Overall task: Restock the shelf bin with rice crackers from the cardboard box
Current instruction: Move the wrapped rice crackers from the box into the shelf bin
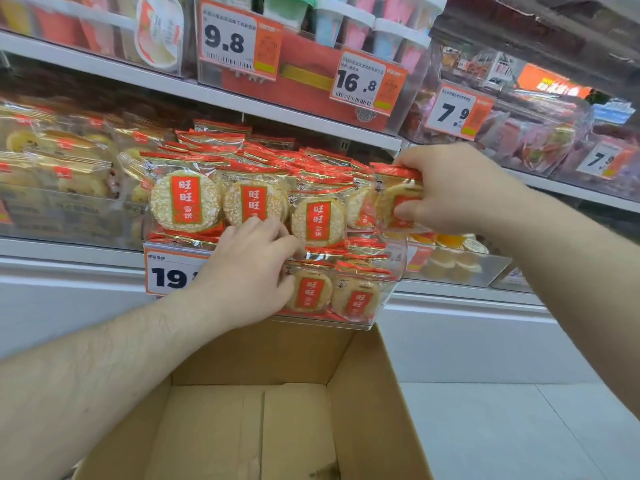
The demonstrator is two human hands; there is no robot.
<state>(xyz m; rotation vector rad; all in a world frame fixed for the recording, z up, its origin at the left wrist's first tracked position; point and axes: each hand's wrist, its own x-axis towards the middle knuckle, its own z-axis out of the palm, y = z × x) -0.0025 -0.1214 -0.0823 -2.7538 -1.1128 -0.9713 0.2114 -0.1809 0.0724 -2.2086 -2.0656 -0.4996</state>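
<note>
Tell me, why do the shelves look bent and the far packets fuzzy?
Head view: the wide lens bows the shelf edge and the edges blur; the rice cracker packets mid-frame are sharp, with glare on their wrappers; the right hand holding a packet is slightly soft.

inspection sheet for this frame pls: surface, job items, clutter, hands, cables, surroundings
Surface: white shelf carrying a clear shelf bin.
Job's things: shelf bin packed full with rice cracker packs; cardboard box below it open, inside looks empty.
Clutter: nothing seen.
Hands: left hand pressed against the bin's front packs; right hand gripping one cracker pack at the bin's right end.
Cables: nothing seen.
Surroundings: price tags 9.8, 16.8, 7.9; other snack bins on both sides and above; pale floor.
</note>
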